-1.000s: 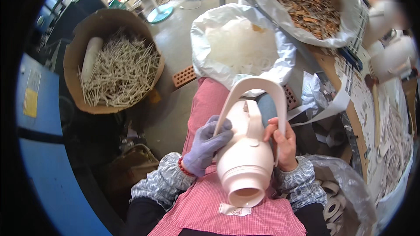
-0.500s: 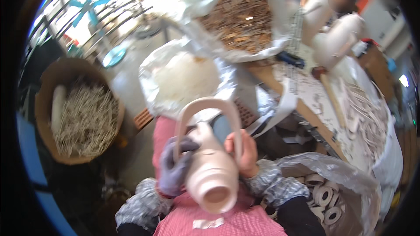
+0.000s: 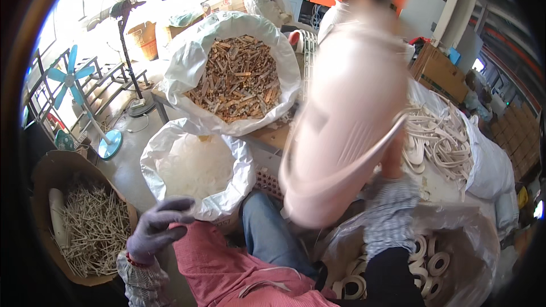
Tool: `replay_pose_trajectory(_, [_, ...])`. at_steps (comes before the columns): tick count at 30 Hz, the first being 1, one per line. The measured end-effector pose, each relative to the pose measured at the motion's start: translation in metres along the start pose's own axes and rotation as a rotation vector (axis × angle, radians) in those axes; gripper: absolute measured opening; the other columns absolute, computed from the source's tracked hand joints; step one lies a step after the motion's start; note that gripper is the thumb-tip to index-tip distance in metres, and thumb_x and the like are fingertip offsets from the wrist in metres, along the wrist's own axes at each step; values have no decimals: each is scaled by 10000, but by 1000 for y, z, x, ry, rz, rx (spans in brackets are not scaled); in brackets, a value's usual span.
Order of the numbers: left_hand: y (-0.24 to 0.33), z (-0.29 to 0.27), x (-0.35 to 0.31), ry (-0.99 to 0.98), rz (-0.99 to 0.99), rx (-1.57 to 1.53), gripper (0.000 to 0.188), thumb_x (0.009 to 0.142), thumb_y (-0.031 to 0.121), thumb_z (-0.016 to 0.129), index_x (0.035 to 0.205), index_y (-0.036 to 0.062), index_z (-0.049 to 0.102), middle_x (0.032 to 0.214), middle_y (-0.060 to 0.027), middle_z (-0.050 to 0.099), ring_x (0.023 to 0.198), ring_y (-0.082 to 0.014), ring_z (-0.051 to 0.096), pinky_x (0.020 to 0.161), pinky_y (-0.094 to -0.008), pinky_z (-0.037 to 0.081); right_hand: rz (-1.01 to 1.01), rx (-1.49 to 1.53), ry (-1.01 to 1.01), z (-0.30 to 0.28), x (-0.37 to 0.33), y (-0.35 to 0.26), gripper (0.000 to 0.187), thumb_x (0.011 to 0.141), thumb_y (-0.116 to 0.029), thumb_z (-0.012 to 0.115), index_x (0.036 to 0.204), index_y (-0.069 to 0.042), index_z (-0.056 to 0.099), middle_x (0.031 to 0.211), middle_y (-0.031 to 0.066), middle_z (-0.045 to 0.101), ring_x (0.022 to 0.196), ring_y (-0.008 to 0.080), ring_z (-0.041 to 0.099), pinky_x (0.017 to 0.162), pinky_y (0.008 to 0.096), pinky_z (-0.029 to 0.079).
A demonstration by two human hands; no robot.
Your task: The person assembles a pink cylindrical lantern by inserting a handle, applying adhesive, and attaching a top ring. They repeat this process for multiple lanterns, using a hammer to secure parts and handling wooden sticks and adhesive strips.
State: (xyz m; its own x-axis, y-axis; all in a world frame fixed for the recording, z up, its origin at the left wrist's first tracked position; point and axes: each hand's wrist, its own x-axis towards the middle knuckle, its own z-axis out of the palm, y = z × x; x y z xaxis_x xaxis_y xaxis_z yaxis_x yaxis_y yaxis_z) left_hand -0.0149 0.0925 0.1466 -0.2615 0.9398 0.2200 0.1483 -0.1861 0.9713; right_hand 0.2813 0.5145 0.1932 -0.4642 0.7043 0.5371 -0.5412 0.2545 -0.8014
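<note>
A large pale pink jug-like plastic body [image 3: 347,119], smeared by motion, is tilted up in front of me on the right, a curved band-like handle along its lower side. My right hand [image 3: 392,156] grips it from its right side, and its fingers are mostly hidden by the jug. Gloved in grey-purple, my left hand [image 3: 158,228] hovers by my pink-covered knee with its fingers curved and apart, holding nothing. It is nearest to a carton [image 3: 129,222] of thin pale sticks.
A white sack [image 3: 287,59] of brown slivers stands ahead, with a smaller white sack [image 3: 245,162] of whitish material before it. Pale loop-shaped strips [image 3: 438,136] lie on the right-hand table. Below them, a lined container [image 3: 483,244] holds pale rings. A blue fan [image 3: 69,79] stands far left.
The pink jug has gone from my lap up and to the right in my right hand. My left hand has let go and moved left. The view has shifted.
</note>
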Motion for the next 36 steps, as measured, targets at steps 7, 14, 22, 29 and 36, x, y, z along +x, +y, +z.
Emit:
replay_pose_trajectory(7, [-70,14,-44,357,-499,-140,246,865,38,628,1092,-51,659,1025,-98,676,938,-170,634,877,-289,498,-323,-352,623,-113,106,-7,242,954,-175,615,1087,-31,473,909,41,552,792,105,526,681,276,464])
replay_pose_trajectory(14, [-81,11,-57,412,-500,-73,263,889,22,643,1148,-24,646,1075,-52,657,967,-128,614,887,-261,494,-272,-901,880,-178,190,76,495,936,-197,603,1250,83,343,1213,319,522,1085,439,574,921,469,463])
replay_pose_trajectory(22, [-120,2,-89,604,-545,-197,251,914,70,629,1149,-16,644,1029,-72,676,928,-155,642,855,-290,517,-343,-1512,637,-194,175,92,698,886,-234,668,1405,58,304,1352,280,468,1217,421,484,1018,470,391])
replay_pose_trajectory(29, [-214,-41,-233,1197,-406,-63,197,941,88,607,1119,17,655,935,-31,680,800,-102,624,747,-235,513,-307,-1303,-412,-25,15,193,318,778,-25,637,1096,-39,646,1137,161,624,1102,346,561,990,416,425])
replay_pose_trajectory(36, [-277,92,-633,1929,-1228,477,228,867,234,658,1024,82,726,952,-91,725,826,-183,656,742,-336,530,71,-1090,-357,-143,29,255,227,911,-68,521,1100,8,620,1100,128,605,1037,257,563,953,357,439])
